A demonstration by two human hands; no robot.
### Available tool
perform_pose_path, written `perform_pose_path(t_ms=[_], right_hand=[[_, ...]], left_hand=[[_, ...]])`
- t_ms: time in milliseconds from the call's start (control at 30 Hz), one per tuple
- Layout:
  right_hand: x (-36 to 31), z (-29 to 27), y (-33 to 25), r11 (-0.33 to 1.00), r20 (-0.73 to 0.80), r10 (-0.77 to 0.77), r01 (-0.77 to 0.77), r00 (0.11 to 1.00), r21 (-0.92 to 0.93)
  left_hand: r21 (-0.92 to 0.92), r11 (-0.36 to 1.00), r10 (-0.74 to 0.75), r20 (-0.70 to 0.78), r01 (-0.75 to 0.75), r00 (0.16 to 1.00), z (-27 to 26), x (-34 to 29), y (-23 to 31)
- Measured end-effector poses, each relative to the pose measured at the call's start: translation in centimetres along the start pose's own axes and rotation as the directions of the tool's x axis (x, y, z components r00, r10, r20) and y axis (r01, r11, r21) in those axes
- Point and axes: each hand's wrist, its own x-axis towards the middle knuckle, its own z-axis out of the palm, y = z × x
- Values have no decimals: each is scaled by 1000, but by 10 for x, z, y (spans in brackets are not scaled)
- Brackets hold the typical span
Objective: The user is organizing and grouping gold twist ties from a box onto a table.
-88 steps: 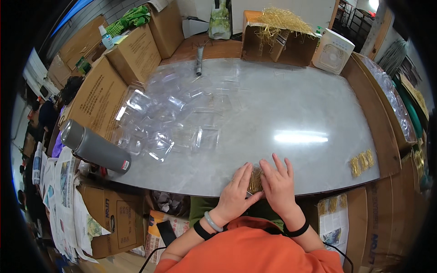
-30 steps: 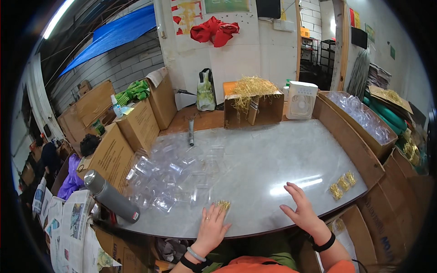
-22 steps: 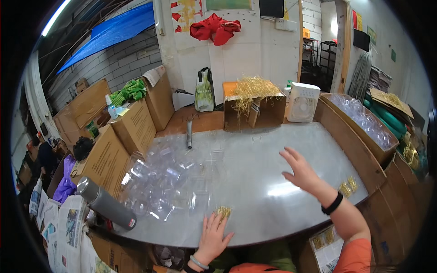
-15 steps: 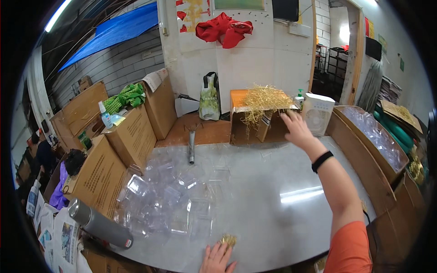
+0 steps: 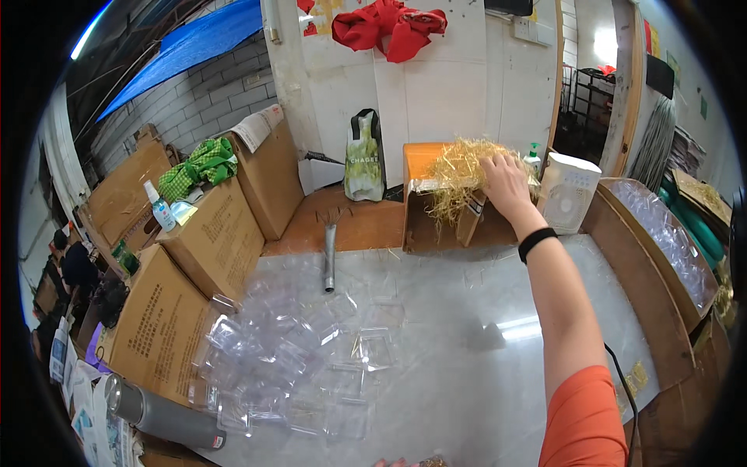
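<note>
A heap of gold shredded filler (image 5: 459,167) lies on top of an orange-topped cardboard box (image 5: 418,159), with strands hanging over its front edge. My right hand (image 5: 506,183) reaches forward to the heap's right side, its fingers bent together into the strands. Some fingertips are hidden in the filler. Only the fingertips of my left hand (image 5: 393,463) show at the lower edge, curled beside a small gold clump (image 5: 433,461); the rest is out of view. Clear plastic boxes (image 5: 288,350) are piled across the left half of the grey table (image 5: 459,389).
A metal tube with wire prongs (image 5: 330,257) lies behind the clear boxes. Cardboard cartons (image 5: 159,319) and a grey flask (image 5: 167,412) line the left side. At right are a white box (image 5: 570,193), a cardboard wall (image 5: 634,265) and a black cable (image 5: 622,373).
My right hand has moved onto the gold heap, its fingers bending into the strands. The view has tilted down, and my left hand and the small clump now sit at the lower edge.
</note>
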Motion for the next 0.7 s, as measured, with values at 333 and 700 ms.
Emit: perform_pose_path(t_ms=[333, 700], right_hand=[[-106, -57, -11, 977, -264, -10, 66, 965, 204], [-184, -33, -72, 942, 302, 161, -237, 940, 236]], left_hand=[[-120, 991, -74, -145, 56, 987, 1, 6, -2], [-391, 906, -201, -55, 164, 978, -41, 21, 10]])
